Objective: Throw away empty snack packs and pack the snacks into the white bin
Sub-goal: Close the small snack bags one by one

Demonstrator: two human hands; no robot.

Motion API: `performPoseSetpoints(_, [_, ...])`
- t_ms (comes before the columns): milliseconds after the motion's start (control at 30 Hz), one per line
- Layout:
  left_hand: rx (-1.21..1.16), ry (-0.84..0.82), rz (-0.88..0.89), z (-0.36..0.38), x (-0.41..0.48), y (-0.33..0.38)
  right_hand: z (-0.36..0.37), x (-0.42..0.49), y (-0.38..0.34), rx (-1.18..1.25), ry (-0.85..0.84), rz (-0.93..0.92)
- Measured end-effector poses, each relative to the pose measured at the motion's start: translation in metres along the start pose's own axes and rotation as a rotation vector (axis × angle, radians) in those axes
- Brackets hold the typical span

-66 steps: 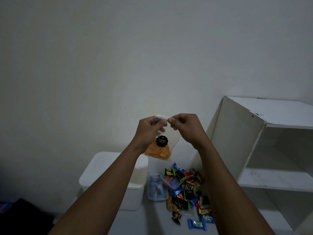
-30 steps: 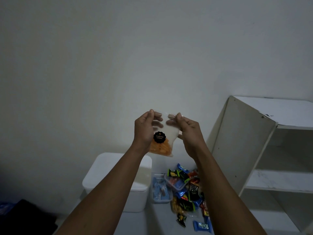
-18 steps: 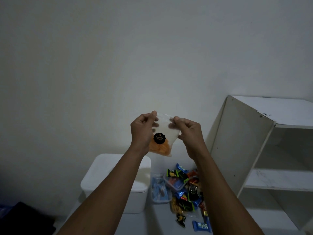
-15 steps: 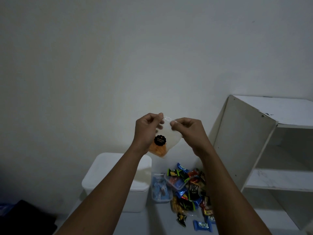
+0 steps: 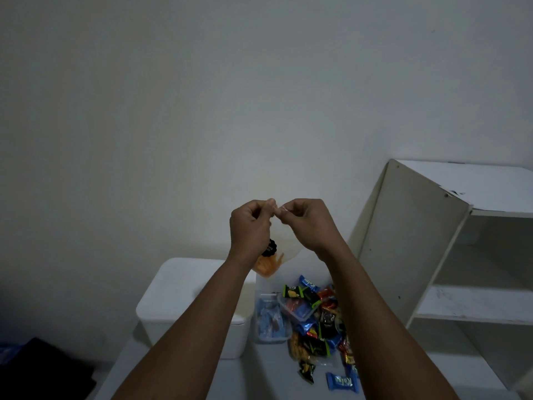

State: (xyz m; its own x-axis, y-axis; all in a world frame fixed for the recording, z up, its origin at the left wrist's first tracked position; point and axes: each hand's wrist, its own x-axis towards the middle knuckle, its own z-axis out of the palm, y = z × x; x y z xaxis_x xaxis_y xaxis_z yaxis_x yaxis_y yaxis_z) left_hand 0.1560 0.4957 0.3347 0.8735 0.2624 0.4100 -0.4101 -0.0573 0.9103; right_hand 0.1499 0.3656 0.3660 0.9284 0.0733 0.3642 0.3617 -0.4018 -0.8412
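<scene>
- Pinching the top edge of a clear pouch (image 5: pixel 285 241), the left hand (image 5: pixel 251 226) and right hand (image 5: pixel 308 223) meet in front of the wall. Their fingers (image 5: pixel 269 203) are curled tight on the plastic, and the fingertips almost touch.
- The pouch hangs below the hands. Orange snacks (image 5: pixel 268 267) are gathered in its bottom corner, and a round black label (image 5: pixel 270 247) shows beside the left wrist.
- The white bin (image 5: pixel 184 295), lid on, stands on the surface (image 5: pixel 259 379) at 9 o'clock from the snack pile (image 5: pixel 320 321), partly behind the left forearm.
- The snack pile, a heap of small coloured packs, lies at 6 o'clock from the pouch.
- Clear plastic tubs (image 5: pixel 271 321) sit between the bin and the pile.
- One blue pack (image 5: pixel 341 382) lies at 6 o'clock of the pile.
- A white shelf unit (image 5: pixel 432 241) stands at 3 o'clock.
</scene>
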Motion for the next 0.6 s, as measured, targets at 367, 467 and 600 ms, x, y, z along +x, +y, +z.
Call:
performPoseSetpoints(367, [-0.029,0.135,-0.145,-0.005,0.016,-0.018,-0.007,-0.014,0.029,0.061,0.037,0.142])
performPoseSetpoints(467, [-0.042,0.150,-0.144,-0.001,0.013,-0.018,-0.008,-0.017,0.034,0.074,0.117,0.148])
performPoseSetpoints(600, [-0.090,0.137,-0.165,0.002,0.014,-0.019,-0.010,-0.016,0.041,0.137,0.177,0.169])
